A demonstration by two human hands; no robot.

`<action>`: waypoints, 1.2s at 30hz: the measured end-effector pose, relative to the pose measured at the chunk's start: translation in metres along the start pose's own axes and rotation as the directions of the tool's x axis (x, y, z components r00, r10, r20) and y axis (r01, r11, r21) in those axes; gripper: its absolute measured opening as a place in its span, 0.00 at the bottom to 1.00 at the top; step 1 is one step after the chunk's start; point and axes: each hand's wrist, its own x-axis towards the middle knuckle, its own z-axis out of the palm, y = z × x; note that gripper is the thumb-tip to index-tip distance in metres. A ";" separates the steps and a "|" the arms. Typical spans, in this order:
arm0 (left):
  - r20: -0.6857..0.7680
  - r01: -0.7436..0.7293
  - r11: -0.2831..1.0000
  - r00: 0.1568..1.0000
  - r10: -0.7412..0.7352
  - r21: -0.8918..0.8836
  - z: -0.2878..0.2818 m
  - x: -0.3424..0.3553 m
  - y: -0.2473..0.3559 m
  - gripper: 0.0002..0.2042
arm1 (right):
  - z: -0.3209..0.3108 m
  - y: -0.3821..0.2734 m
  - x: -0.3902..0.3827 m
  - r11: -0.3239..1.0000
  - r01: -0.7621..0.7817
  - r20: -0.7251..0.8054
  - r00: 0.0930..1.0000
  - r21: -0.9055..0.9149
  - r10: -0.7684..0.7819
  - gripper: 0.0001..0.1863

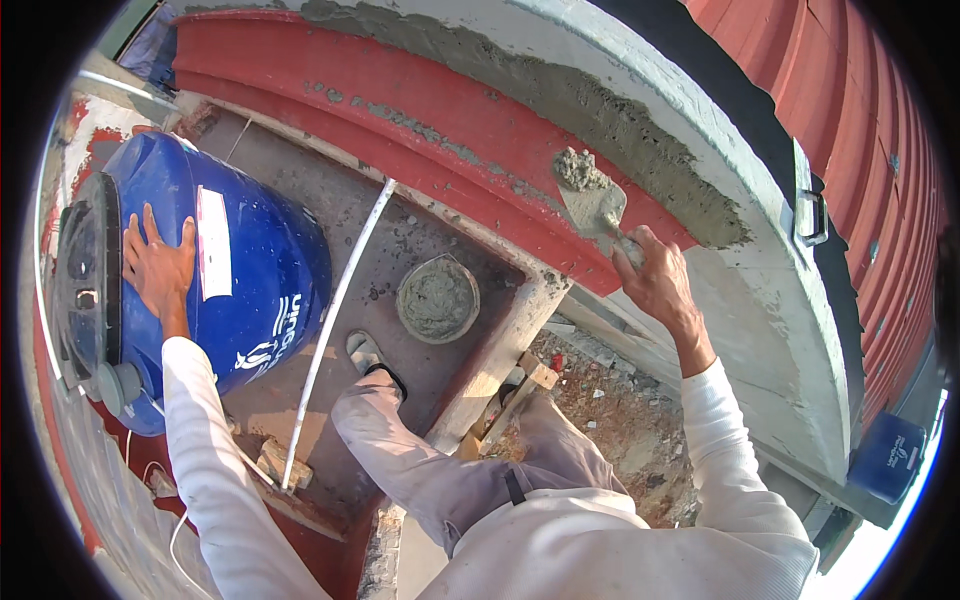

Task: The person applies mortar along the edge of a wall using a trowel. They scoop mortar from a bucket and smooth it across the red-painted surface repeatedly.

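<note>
Here, the right hand [660,280] grips the trowel handle [630,250], rightly: mortar [580,170] seems heavy; the left hand [160,262] spreads on the tank [265,250].

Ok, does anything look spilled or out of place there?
Yes: grey mortar smears streak the red band, outside the mortar strip along its edge. They stand out against the red and look like droppings.

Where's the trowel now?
In the head view, the trowel is right of centre, in the right hand, by the red strip, with grey cement on its blade.
</note>
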 end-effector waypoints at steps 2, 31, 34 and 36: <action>-0.038 -0.018 1.000 0.999 0.018 -0.002 0.002 0.000 -0.009 0.40 | -0.029 -0.047 0.018 0.998 0.054 0.114 0.992 0.044 -0.059 0.17; 0.059 0.022 1.000 0.998 -0.023 0.012 0.005 0.000 -0.008 0.39 | 0.051 -0.063 0.056 0.979 -0.114 0.224 0.972 0.168 0.074 0.19; 0.047 0.022 1.000 0.999 -0.023 0.022 0.003 0.006 0.003 0.40 | 0.055 -0.063 0.103 0.987 0.108 -0.054 0.993 0.115 -0.102 0.19; 0.042 0.017 0.999 0.999 -0.019 0.042 0.010 0.005 -0.003 0.40 | 0.051 -0.083 0.129 0.986 0.138 -0.073 0.989 0.091 -0.131 0.19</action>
